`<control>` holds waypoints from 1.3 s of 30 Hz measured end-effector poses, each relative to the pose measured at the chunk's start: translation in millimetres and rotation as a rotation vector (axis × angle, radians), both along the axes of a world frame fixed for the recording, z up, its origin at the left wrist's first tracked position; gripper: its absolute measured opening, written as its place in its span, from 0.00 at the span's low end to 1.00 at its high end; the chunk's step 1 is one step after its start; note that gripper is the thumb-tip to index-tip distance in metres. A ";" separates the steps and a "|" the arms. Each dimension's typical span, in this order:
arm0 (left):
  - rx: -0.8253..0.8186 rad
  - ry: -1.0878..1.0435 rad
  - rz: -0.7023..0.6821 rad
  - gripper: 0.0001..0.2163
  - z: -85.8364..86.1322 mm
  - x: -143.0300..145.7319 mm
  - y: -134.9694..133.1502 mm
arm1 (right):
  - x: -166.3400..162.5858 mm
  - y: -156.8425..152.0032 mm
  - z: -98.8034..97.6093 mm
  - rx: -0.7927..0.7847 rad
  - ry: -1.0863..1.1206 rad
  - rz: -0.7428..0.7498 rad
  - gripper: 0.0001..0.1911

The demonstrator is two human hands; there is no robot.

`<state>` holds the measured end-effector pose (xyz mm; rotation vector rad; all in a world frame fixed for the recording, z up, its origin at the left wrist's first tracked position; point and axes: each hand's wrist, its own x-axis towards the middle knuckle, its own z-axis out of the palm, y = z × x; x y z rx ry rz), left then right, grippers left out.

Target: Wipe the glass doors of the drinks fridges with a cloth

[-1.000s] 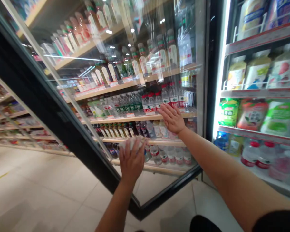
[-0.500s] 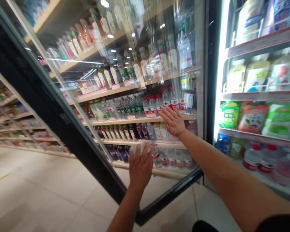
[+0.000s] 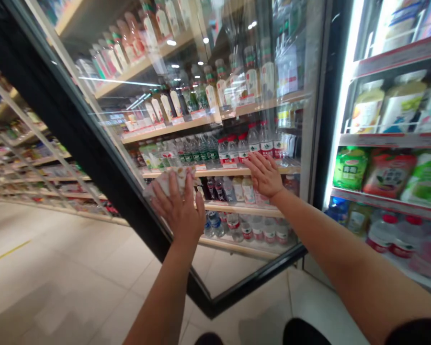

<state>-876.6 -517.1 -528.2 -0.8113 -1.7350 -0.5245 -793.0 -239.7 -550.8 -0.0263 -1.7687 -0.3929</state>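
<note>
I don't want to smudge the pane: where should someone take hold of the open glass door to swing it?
Probably by the long left side of its black frame, coming from the left. That side stands away from the lit cooler and offers a narrow bar to grip, whereas the pane is broad and flat.

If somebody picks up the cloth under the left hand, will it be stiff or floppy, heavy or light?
The cloth would probably be floppy: its uneven edge shows past the left hand. It is likely light, since it looks thin and hardly bigger than that hand.
</note>
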 end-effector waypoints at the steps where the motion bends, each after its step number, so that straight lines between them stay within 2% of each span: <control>1: -0.048 -0.001 -0.007 0.28 -10.3 3.8 4.7 | 0.1 0.6 -0.4 -0.008 -0.007 0.005 0.29; 5: -0.379 0.098 -0.123 0.28 -60.4 12.0 18.3 | 1.3 0.9 -0.7 -0.019 -0.009 0.019 0.29; 7: -0.442 0.173 -0.165 0.27 -62.6 8.7 19.9 | 1.8 0.4 -0.3 -0.008 0.006 0.027 0.29; 9: -0.389 0.204 -0.171 0.27 -38.8 2.2 19.0 | 1.8 0.2 -0.1 -0.003 0.014 0.038 0.30; 13: -0.168 0.129 -0.157 0.30 41.4 -6.5 18.5 | 0.8 0.6 -0.5 -0.012 0.008 0.033 0.30; 15: -0.105 0.109 -0.143 0.31 61.8 -6.0 22.9 | 0.6 0.8 -0.7 0.002 0.013 0.024 0.30; 16: -0.109 0.118 -0.137 0.31 62.0 -5.1 26.1 | 0.6 0.7 -0.8 0.007 0.015 0.021 0.30; 18: -0.220 0.181 -0.153 0.32 45.2 -3.8 33.2 | 0.9 0.5 -0.8 0.002 0.015 0.021 0.29; 21: -0.628 0.403 -0.302 0.27 6.3 -6.7 39.7 | 1.6 0.3 -0.6 -0.010 0.007 0.027 0.29; 23: -0.837 0.536 -0.387 0.22 -2.2 -11.9 39.0 | 1.9 0.3 -0.5 -0.006 0.009 0.032 0.29; 24: -0.869 0.566 -0.395 0.22 3.0 -14.9 36.8 | 2.0 0.2 -0.5 -0.001 0.016 0.036 0.29; 26: -0.777 0.542 -0.338 0.23 31.5 -20.1 29.1 | 2.0 -0.1 -0.4 0.007 0.031 0.044 0.29; 30: -0.295 0.345 -0.134 0.28 113.1 -21.0 8.0 | 2.6 -1.8 0.3 -0.001 0.028 0.038 0.27; 31: -0.193 0.292 -0.098 0.28 125.3 -18.8 4.0 | 3.0 -2.2 0.5 -0.004 0.026 0.040 0.27; 32: -0.115 0.244 -0.071 0.28 130.4 -15.5 1.0 | 3.4 -2.6 0.6 -0.007 0.025 0.048 0.27; 33: -0.070 0.205 -0.050 0.28 127.3 -11.4 -1.0 | 3.8 -2.9 0.6 -0.011 0.024 0.061 0.27; 34: -0.055 0.177 -0.032 0.29 116.1 -6.7 -2.3 | 4.3 -3.1 0.5 -0.016 0.024 0.074 0.27; 35: -0.070 0.160 -0.020 0.29 97.8 -1.7 -3.2 | 4.7 -3.2 0.2 -0.020 0.021 0.084 0.28; 37: -0.193 0.166 -0.008 0.31 48.3 7.0 -5.9 | 5.7 -3.1 -0.3 -0.023 0.011 0.083 0.29; 39: -0.429 0.192 -0.065 0.33 0.9 10.7 -11.7 | 6.7 -2.9 -0.5 -0.013 0.000 0.069 0.29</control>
